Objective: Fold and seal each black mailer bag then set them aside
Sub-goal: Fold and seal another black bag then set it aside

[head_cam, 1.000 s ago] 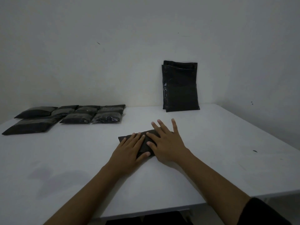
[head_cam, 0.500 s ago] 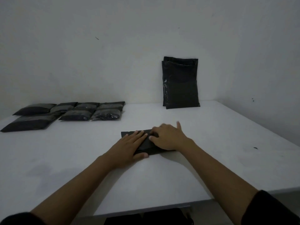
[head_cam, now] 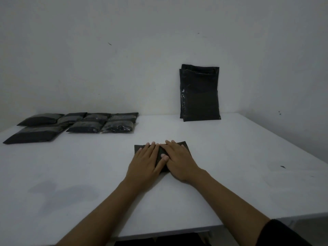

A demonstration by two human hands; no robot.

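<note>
Head view, the only one here: a folded black mailer bag point(head_cam: 160, 153) lies flat on the white table point(head_cam: 230, 166), just below centre of the frame. The left hand point(head_cam: 145, 164) and right hand point(head_cam: 179, 161) both lie on it, fingers straight and flat, pressing rather than gripping (nothing held in either). This looks like the sealing press. To do it well, the person probably wants even pressure sliding outward along the flap so the adhesive catches everywhere. Finished bags point(head_cam: 78, 124) sit in rows at the middle left, and an unfolded stack point(head_cam: 199, 93) leans on the wall at upper right.
</note>
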